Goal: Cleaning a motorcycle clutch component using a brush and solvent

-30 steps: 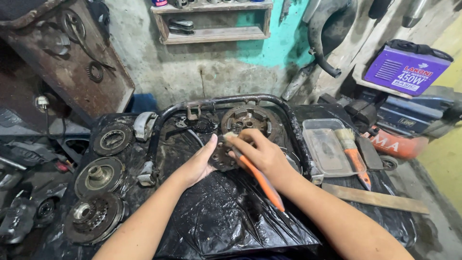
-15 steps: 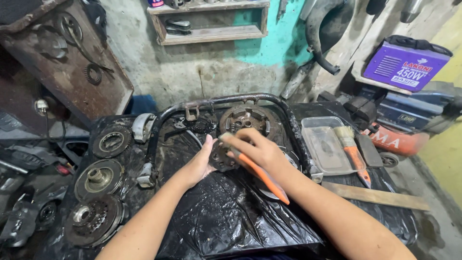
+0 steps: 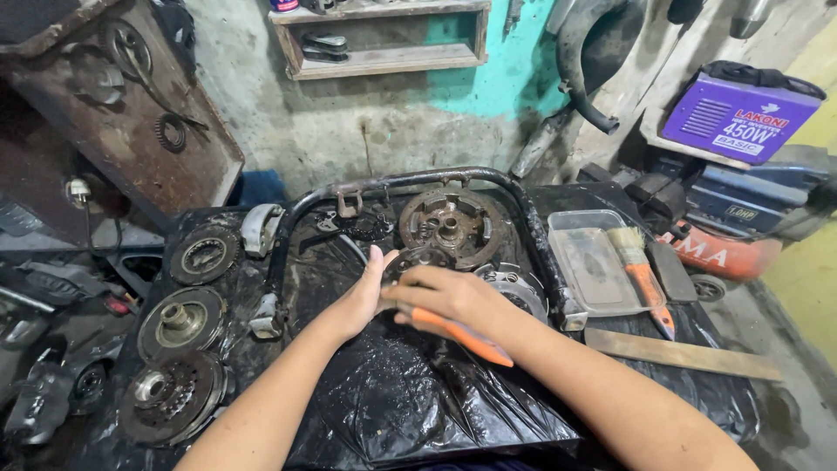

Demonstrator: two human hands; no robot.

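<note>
Holding a small round clutch part point(image 3: 417, 260) between them, both hands are staying near the middle of the surface point(image 3: 436, 410), which is draped in black plastic. The left hand point(image 3: 364, 296) is pressing its open palm against the part's left side just as a moment ago, while the right hand point(image 3: 453, 296), its grip closed on an orange-handled tool point(image 3: 466, 336), is sitting slightly lower and flatter than before. Behind the part, a rusty clutch plate point(image 3: 452, 225) is lying inside the black tube frame point(image 3: 410, 181). Toward the right edge, a clear plastic tray point(image 3: 588, 262) is holding grime, and a paintbrush point(image 3: 641, 272) is resting across it.
</note>
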